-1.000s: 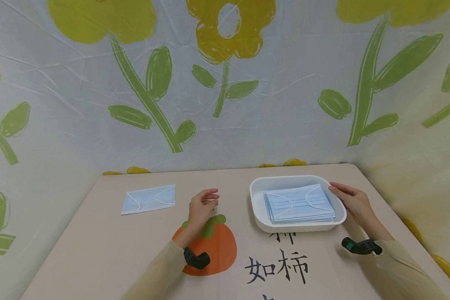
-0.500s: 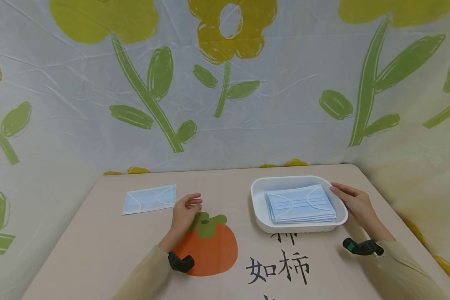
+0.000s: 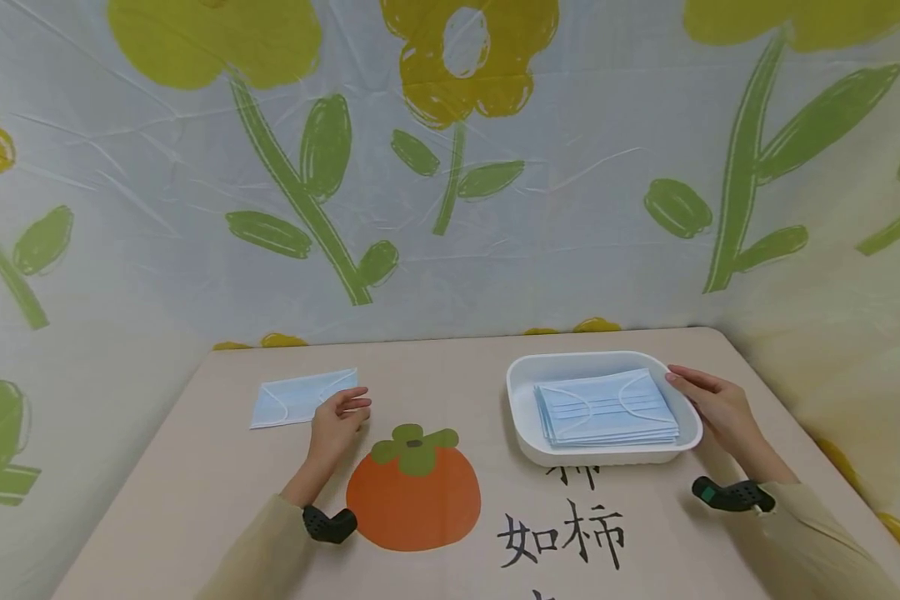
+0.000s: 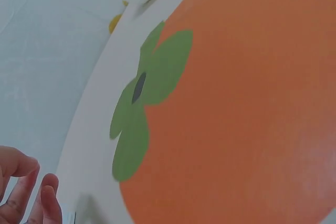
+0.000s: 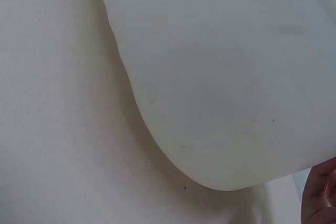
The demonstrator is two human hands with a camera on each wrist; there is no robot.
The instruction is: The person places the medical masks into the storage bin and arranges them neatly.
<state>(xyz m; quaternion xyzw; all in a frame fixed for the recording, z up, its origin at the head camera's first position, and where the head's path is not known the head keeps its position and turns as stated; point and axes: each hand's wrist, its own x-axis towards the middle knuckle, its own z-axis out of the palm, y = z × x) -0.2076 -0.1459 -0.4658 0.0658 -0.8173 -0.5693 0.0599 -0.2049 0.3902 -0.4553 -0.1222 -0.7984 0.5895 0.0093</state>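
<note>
A single light-blue face mask [image 3: 288,396] lies flat at the left of the table, ear loops on top. My left hand [image 3: 333,427] is over its right end with fingers loosely bent and nothing held; whether it touches the mask cannot be told. Its fingertips [image 4: 50,198] show at the lower left of the left wrist view. On the right stands a white tray [image 3: 521,417] holding a stack of face masks [image 3: 607,407]. My right hand [image 3: 720,412] holds the tray's right rim, and part of it shows at the corner of the right wrist view.
The table [image 3: 435,375] bears a printed orange persimmon [image 3: 414,508] and black characters [image 3: 562,537] below the tray. A hanging flowered cloth [image 3: 570,250] stands behind the table's back edge and along both sides.
My left hand has moved left, from between the tray and the single mask to over that mask's right end. My right hand and the tray keep their places.
</note>
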